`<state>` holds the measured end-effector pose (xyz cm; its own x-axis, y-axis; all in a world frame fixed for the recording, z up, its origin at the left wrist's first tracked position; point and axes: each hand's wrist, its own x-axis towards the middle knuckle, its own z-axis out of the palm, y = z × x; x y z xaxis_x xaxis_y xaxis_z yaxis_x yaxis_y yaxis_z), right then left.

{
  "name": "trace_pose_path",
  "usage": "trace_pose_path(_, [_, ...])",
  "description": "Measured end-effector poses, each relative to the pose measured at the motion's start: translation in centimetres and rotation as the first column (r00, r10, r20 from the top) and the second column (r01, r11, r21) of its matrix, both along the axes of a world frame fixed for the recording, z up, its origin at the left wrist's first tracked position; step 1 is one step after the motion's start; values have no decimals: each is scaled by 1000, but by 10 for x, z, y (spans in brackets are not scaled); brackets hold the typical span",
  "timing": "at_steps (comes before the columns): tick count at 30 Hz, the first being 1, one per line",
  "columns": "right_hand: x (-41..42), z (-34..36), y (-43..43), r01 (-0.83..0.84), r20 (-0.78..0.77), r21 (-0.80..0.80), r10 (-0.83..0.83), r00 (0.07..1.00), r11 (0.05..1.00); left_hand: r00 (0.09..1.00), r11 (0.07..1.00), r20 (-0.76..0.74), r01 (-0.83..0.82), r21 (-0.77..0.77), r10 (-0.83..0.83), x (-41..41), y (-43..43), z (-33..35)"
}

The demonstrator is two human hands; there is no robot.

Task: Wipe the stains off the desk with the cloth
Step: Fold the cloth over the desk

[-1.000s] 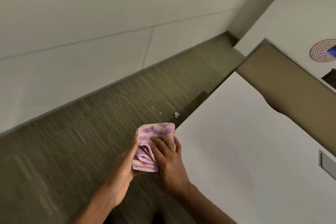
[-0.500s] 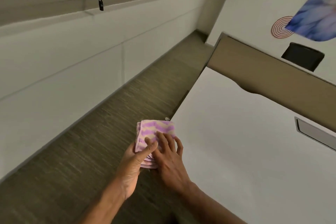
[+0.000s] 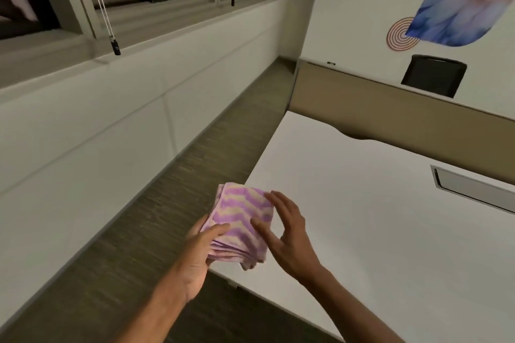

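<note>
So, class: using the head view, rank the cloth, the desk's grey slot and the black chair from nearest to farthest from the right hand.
1. cloth, touching the right hand, on its left.
2. grey slot, right, on the desk.
3. black chair, behind the partition.

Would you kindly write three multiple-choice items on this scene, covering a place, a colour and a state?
1. Where is the cloth?
A. Flat in the middle of the desk
B. Held over the desk's near left edge
C. On the floor

2. What colours is the cloth?
A. Purple and cream
B. Green and black
C. Plain red

3. What state is the cloth in?
A. Spread out in one layer
B. Folded into a thick pad
C. Rolled into a tube

Key: 1 B, the left hand grips it at the desk's edge while the right hand is open beside it; 2 A, wavy purple bands on cream; 3 B, stacked layers show at its near edge.
</note>
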<state>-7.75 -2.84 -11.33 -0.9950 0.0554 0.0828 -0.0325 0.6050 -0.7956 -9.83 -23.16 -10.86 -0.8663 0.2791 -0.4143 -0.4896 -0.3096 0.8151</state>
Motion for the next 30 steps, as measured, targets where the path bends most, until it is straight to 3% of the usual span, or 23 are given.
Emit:
trace_pose_path(4, [-24,22,48,173,117,-200,-151,982,964,986,986,-23,166,21,-165,-15,24,18])
trace_pose_path(8, [-36,37,94,181,274,-408,-70,959,895,963,961,-17,270,51,-270,-33,55,29])
trace_pose_path(12, [-37,44,132,119,283,-490,28,959,864,952,952,-10,305,29,-305,-46,84,34])
trace_pose_path(18, [-42,49,170,136,302,-518,31,953,845,940,939,30,340,-59,-339,-66,113,35])
trace_pose_path(23, [-46,42,178,259,267,-603,-115,957,755,958,955,64,283,-83,-278,-83,135,35])
trace_pose_path(30, [-66,28,170,450,272,-670,-369,889,591,960,987,245,113,112,-138,-114,161,18])
